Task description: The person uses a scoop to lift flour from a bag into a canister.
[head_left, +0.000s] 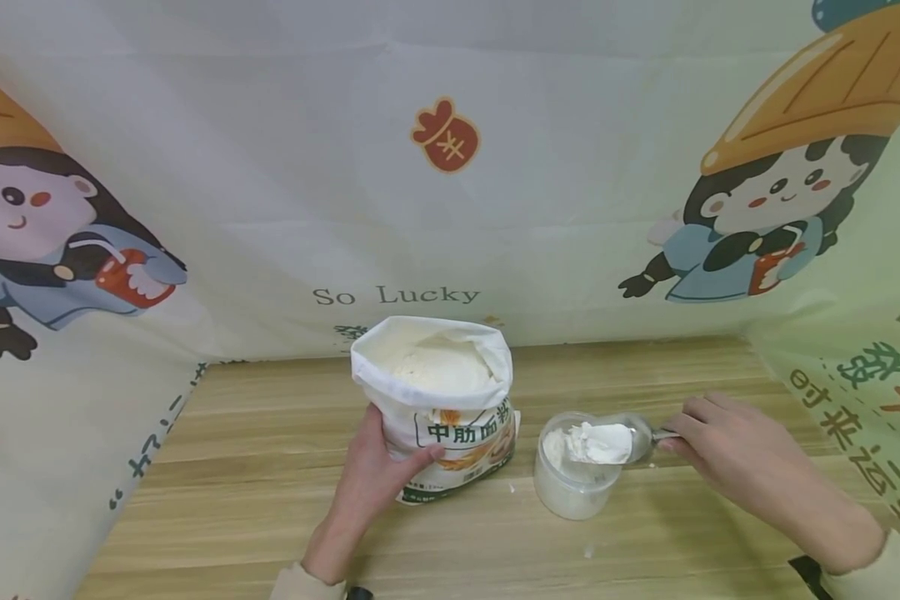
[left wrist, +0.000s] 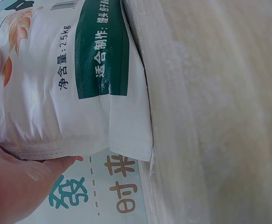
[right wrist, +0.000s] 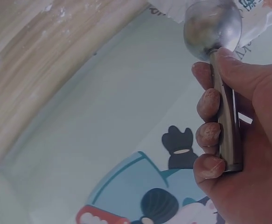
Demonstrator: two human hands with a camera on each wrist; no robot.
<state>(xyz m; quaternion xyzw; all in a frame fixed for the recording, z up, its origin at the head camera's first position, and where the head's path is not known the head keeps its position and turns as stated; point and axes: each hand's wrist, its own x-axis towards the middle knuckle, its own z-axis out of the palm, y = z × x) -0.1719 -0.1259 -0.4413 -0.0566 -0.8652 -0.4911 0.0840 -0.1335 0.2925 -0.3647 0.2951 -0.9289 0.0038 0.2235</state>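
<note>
A white bag of flour [head_left: 457, 427], its top rolled open, stands on the table. My left hand [head_left: 375, 471] grips its lower left side, thumb across the printed front and fingers around the side; the left wrist view shows the bag [left wrist: 42, 107] close up. A metal scoop [head_left: 642, 439] is in my right hand [head_left: 735, 446], the fingers curled round its handle [right wrist: 227, 126]. White flour [head_left: 603, 443] heaps in the scoop and at its tip. The scoop lies over the mouth of a clear round jar [head_left: 573, 497], which has flour inside.
The wood-grain table [head_left: 255, 467] has small flour specks near the jar. A printed cloth [head_left: 307, 167] with cartoon figures rises behind it and along both sides.
</note>
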